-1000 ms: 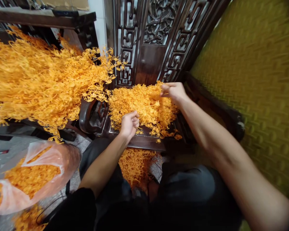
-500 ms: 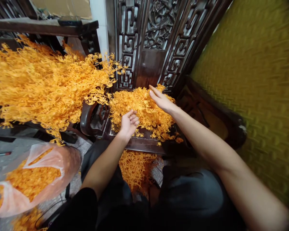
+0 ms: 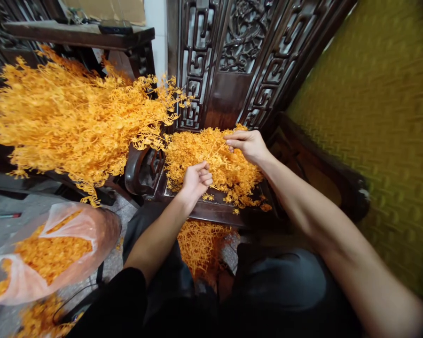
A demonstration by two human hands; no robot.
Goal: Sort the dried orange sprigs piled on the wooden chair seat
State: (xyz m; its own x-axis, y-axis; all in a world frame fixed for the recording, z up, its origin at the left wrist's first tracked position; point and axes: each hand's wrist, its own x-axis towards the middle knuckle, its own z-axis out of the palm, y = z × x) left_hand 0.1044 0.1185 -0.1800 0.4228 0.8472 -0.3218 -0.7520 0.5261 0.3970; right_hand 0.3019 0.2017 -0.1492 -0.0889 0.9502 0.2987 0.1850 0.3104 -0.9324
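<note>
Carved dark wood backs our seat [image 3: 211, 213], heaped with orange sprigs [image 3: 211, 159]. Our left hand [image 3: 197, 180] and right hand [image 3: 248, 144] each pinch one sprig; most remain unsorted, judging by the bundle [image 3: 66, 117].

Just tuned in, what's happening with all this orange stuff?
A person seated at a dark carved wooden chair works with both hands in a pile of orange plastic sprigs heaped on its seat. The left hand is closed on a sprig at the pile's near edge; the right hand pinches another at the far side. A larger heap of branched orange sprays lies to the left, a clear bag of orange pieces sits on the floor, and more sprigs lie between the knees.
</note>
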